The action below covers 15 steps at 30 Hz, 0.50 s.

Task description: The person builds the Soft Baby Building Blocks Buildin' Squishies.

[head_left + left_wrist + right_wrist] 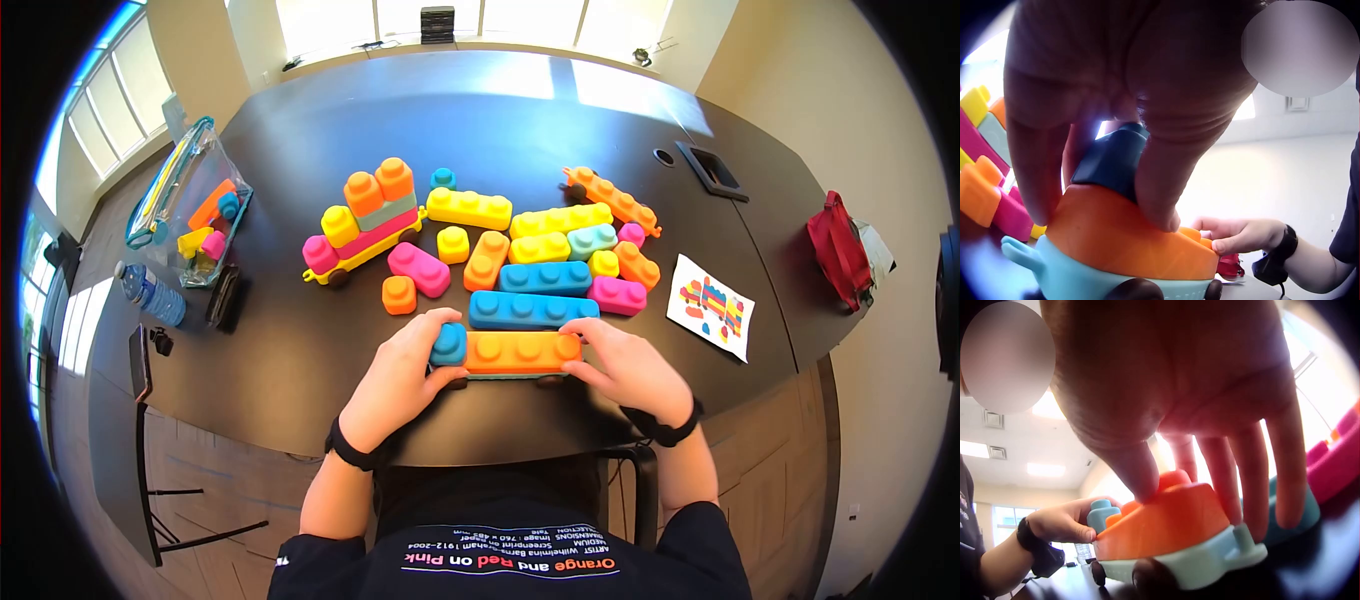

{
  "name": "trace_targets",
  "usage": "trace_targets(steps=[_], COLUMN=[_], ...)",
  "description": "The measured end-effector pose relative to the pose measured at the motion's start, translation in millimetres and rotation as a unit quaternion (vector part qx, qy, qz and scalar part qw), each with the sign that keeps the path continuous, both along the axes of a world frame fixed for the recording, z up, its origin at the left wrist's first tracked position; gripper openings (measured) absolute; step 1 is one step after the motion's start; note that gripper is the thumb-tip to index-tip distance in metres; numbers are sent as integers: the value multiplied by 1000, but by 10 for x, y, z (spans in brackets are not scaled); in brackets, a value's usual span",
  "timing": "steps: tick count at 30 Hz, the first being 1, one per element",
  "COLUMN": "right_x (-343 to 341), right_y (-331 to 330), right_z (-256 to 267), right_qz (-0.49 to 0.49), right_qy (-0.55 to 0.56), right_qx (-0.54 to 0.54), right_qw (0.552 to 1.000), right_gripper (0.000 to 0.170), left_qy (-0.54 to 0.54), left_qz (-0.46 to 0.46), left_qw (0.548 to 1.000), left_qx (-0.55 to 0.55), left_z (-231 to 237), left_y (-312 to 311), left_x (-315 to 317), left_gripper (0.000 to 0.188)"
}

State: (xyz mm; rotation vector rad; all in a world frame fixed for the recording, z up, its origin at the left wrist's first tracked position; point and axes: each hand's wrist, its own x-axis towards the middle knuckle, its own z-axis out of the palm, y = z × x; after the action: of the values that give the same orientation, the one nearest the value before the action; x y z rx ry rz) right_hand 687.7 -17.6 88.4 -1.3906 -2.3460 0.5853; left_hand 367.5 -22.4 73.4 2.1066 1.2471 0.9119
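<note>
A small blue block [449,345] sits on the left end of a long orange block [512,352], close to the table's front edge. Beneath the orange block is a pale blue wheeled base [1082,278] with dark wheels. My left hand [398,372] pinches the blue block between thumb and fingers, as the left wrist view shows. At the other end, my right hand [637,372] holds the orange block, its thumb on the near side and its fingers on the far side. Just beyond lies a long blue block [533,310].
Behind the hands, several loose blocks [541,247] spread across the table. A stacked wheeled car [365,237] stands at left, an orange wheeled base [612,198] at back right. A picture sheet [712,308] lies right; a clear bag [190,200] and water bottle [150,293] stand left.
</note>
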Motion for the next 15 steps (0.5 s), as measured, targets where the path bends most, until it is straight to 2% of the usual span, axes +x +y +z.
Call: trace_targets(steps=[2,3,6,8,10,12,15], right_x=[63,96,134,131,113,-38,-292], right_y=[37,77,248,536,934,1270,1848], right_z=[221,359,811,1030,1056,1096,757], right_qz=[48,47,23,17,5,-3,19], right_qy=[7,-4,-14,34,56,9,-20], right_qx=[39,44,131,158,225,237,213], right_qw=[998,998,991,987,973,971,977], right_gripper=[44,50,42,32,26,24,24], left_qy=[-4,-9,0,14,33,32,44], left_qz=[8,5,3,2,4,14,26], left_qw=[1000,999,995,994,999,999,998], left_qx=[6,44,95,108,38,30,28], left_z=[28,73,147,141,123,107,73], left_y=[-13,-22,-20,-20,-25,-39,-46], left_x=[9,17,-19,-41,-51,-19,-14], left_gripper=[66,67,66,64,57,55,53])
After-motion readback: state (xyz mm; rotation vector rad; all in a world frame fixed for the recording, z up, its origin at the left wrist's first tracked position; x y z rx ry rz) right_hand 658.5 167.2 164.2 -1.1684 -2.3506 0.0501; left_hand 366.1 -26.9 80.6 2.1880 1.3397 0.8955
